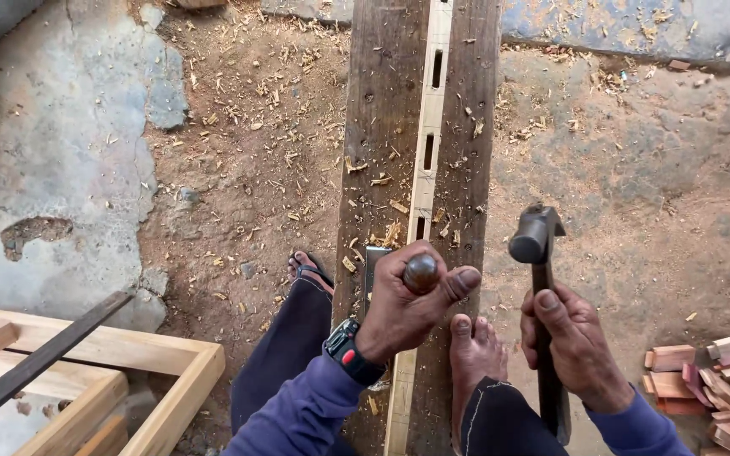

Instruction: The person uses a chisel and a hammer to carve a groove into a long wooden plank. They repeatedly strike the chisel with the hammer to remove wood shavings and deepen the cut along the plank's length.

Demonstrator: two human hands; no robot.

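Left hand [407, 304] is closed in a fist, thumb stretched out to the right, knuckles turned up toward the camera. Left wrist is bent slightly; forearm is angled in from lower left, sleeve pulled down to the wrist. Right hand [574, 342] is wrapped shut in a grip, thumb laid along the top and pointed upward, fingers curled underneath. Right forearm is brought in from the lower right corner. Both hands are held at about the same height, well apart.
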